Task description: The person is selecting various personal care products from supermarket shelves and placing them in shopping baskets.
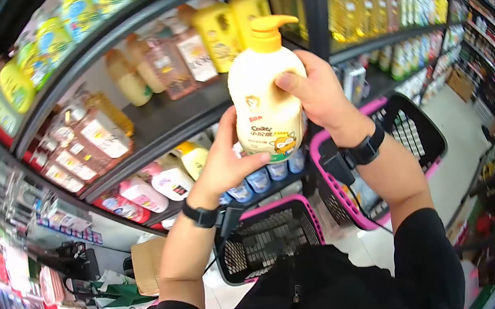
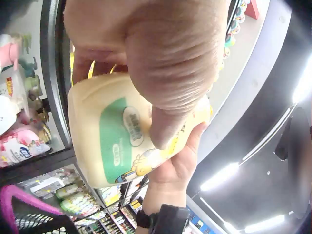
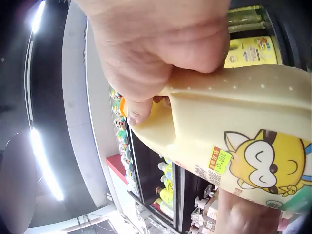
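Observation:
A large cream pump bottle [image 1: 265, 99] with a yellow pump top [image 1: 266, 32] is held upright in front of the shelves, between both hands. Low on its left side, the left hand [image 1: 227, 164] grips it, thumb lying across the front near the base. The right hand [image 1: 322, 94] holds the upper right side, its thumb on the front below the shoulder. A cartoon animal [image 3: 268, 161] and a small price sticker [image 3: 220, 160] show on the bottle in the right wrist view. Its green label patch [image 2: 116, 146] faces the left wrist camera.
Black shelves [image 1: 168, 118] carry yellow bottles [image 1: 216, 33], pink pump bottles [image 1: 100, 130] and white bottles [image 1: 169, 177]. Below the arms stand two black baskets with pink rims, one basket [image 1: 317, 220] in the middle and another basket [image 1: 429, 137] at right. A cardboard box [image 1: 148, 267] sits at lower left.

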The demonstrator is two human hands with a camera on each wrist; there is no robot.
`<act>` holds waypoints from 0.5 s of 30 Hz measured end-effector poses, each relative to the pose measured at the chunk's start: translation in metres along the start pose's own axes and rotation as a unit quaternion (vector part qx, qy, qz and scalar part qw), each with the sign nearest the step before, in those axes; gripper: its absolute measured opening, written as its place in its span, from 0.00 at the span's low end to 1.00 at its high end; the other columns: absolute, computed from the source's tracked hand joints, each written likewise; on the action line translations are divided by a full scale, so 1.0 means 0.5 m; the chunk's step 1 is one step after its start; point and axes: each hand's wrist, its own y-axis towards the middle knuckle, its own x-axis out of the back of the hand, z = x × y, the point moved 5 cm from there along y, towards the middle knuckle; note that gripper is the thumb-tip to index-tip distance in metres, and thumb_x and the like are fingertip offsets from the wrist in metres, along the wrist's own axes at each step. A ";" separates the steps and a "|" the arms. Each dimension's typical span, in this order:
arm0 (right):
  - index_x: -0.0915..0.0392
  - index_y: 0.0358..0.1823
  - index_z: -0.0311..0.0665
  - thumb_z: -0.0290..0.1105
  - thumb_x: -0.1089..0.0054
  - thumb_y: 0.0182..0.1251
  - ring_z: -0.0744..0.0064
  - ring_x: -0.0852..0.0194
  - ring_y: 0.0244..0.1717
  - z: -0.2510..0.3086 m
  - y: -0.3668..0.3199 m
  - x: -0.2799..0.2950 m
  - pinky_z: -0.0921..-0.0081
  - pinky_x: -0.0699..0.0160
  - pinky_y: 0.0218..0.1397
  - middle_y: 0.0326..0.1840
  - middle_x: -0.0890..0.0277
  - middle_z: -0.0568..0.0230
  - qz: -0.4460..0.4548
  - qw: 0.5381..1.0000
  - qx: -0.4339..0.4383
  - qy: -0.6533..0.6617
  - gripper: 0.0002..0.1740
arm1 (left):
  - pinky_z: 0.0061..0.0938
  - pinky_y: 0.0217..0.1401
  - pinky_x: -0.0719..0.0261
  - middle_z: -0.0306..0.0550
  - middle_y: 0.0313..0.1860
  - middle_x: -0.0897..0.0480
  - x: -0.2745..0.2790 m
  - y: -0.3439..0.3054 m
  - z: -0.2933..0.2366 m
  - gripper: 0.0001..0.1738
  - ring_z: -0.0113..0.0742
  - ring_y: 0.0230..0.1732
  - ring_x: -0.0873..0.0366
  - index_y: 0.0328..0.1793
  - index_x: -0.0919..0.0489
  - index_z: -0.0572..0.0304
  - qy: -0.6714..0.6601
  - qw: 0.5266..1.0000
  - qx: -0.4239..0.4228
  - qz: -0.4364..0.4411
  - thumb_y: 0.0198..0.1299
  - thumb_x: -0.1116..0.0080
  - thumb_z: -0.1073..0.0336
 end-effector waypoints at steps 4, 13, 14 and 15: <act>0.24 0.54 0.27 0.43 0.25 0.63 0.75 0.18 0.44 -0.037 0.055 -0.082 0.75 0.18 0.50 0.46 0.17 0.61 0.028 0.998 0.010 0.051 0.29 | 0.35 0.70 0.28 0.51 0.66 0.26 0.074 0.020 -0.012 0.53 0.38 0.68 0.28 0.77 0.42 0.65 -0.042 0.997 0.050 -0.041 0.46 0.21 0.70; 0.30 0.61 0.31 0.44 0.36 0.73 0.74 0.25 0.55 -0.147 0.177 -0.178 0.72 0.25 0.60 0.54 0.23 0.62 0.018 0.995 0.046 0.086 0.27 | 0.33 0.67 0.24 0.49 0.63 0.23 0.250 0.042 -0.044 0.52 0.36 0.64 0.25 0.77 0.41 0.65 0.155 0.979 0.035 -0.129 0.47 0.23 0.74; 0.30 0.59 0.31 0.44 0.39 0.75 0.74 0.26 0.55 -0.163 0.186 -0.178 0.72 0.25 0.60 0.53 0.23 0.62 0.012 0.995 0.045 0.085 0.24 | 0.33 0.67 0.24 0.49 0.63 0.22 0.263 0.045 -0.042 0.51 0.36 0.63 0.24 0.76 0.40 0.66 0.162 0.979 0.028 -0.119 0.47 0.23 0.73; 0.30 0.59 0.31 0.44 0.40 0.75 0.74 0.26 0.54 -0.176 0.189 -0.176 0.72 0.25 0.60 0.53 0.23 0.62 0.008 0.995 0.030 0.096 0.24 | 0.33 0.66 0.24 0.49 0.63 0.22 0.269 0.047 -0.043 0.50 0.36 0.63 0.24 0.76 0.40 0.66 0.166 0.979 0.038 -0.110 0.48 0.23 0.72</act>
